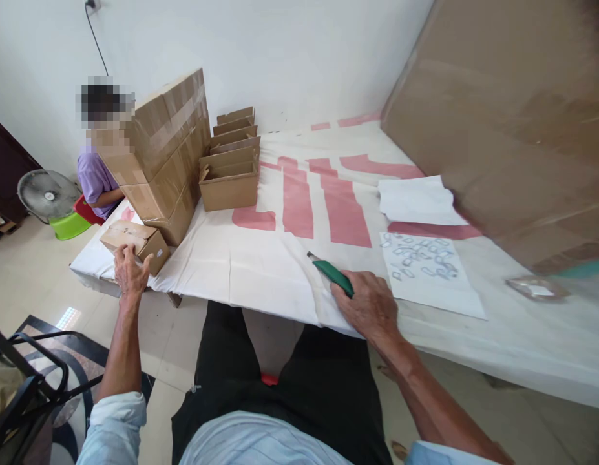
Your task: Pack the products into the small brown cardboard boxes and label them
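Note:
On the left part of the table, my left hand (131,272) lies against the near side of a small closed cardboard box (129,236). Its fingers are spread and bent, not wrapped round the box. A green utility knife (334,278) is held in my right hand (369,307), with its tip pointing up and left over the cloth-covered table (265,274). To the right of this hand lies a sheet of paper with small loop-like shapes (422,265) on it. A second white paper (418,200) lies just beyond.
Stacked taped cartons (168,142) rise behind the small box. Several open cardboard boxes (230,187) stand in a row beside them. A large cardboard sheet or box (503,129) looms at right, near a small clear packet (536,289). A person in purple (94,181) sits beyond the cartons.

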Motion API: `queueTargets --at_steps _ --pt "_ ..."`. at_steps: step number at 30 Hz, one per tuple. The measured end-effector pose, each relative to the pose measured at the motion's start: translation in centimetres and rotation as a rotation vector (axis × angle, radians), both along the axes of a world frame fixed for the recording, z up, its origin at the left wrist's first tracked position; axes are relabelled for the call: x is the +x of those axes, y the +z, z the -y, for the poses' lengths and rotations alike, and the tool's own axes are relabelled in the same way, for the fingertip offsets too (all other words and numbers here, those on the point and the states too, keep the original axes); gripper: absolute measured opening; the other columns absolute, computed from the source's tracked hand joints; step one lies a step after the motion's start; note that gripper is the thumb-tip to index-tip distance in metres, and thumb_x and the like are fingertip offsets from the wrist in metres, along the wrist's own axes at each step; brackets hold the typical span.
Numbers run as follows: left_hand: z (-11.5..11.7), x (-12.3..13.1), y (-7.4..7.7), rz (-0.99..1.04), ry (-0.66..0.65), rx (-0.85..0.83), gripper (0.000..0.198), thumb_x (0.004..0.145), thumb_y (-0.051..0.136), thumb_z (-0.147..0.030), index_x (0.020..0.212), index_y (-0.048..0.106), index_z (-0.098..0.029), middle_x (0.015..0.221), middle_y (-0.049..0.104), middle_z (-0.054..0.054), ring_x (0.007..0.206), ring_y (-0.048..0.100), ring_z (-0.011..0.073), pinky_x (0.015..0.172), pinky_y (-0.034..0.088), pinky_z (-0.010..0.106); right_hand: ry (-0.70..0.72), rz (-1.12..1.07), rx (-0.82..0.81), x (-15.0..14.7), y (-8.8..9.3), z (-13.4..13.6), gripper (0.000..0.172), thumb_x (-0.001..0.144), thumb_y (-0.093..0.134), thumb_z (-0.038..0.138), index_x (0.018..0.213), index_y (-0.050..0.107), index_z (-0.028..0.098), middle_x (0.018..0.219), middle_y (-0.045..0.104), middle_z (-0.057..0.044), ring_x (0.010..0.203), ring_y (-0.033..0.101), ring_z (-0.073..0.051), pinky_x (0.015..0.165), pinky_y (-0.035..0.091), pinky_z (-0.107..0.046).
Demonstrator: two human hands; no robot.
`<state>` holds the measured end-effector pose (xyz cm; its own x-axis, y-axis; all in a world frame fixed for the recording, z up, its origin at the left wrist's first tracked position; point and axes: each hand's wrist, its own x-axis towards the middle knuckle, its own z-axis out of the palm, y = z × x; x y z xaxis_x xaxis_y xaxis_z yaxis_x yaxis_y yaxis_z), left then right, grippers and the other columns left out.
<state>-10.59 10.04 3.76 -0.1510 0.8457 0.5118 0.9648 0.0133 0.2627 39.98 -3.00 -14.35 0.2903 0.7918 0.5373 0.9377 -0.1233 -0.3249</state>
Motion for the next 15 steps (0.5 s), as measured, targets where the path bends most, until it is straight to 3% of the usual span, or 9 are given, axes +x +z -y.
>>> queueTargets --at_steps 5,15 --pt "-1.8 -2.3 0.4 0.037 -0.017 -0.022 0.085 0.084 0.085 -0.053 0.155 0.054 -0.018 0.171 0.039 0.025 0.155 0.045 0.0463 0.124 0.046 0.060 -0.001 0.009 0.000 0.0 0.1 -0.1 0.030 0.098 0.052 0.034 0.111 0.072 0.017 0.099 0.070 -0.015 0.094 0.059 -0.033 0.087 0.048 -0.044" --pt "-3.1 -2.4 1.7 -0.060 0.033 -0.033 0.057 0.098 0.069 -0.050 0.146 0.065 -0.020 0.158 0.057 0.021 0.140 0.059 0.0455 0.116 0.051 0.060 0.001 -0.007 -0.012 -0.1 0.1 -0.1 0.031 0.098 0.052 0.034 0.112 0.073 0.016 0.102 0.070 -0.016 0.096 0.059 -0.033 0.089 0.048 -0.044"
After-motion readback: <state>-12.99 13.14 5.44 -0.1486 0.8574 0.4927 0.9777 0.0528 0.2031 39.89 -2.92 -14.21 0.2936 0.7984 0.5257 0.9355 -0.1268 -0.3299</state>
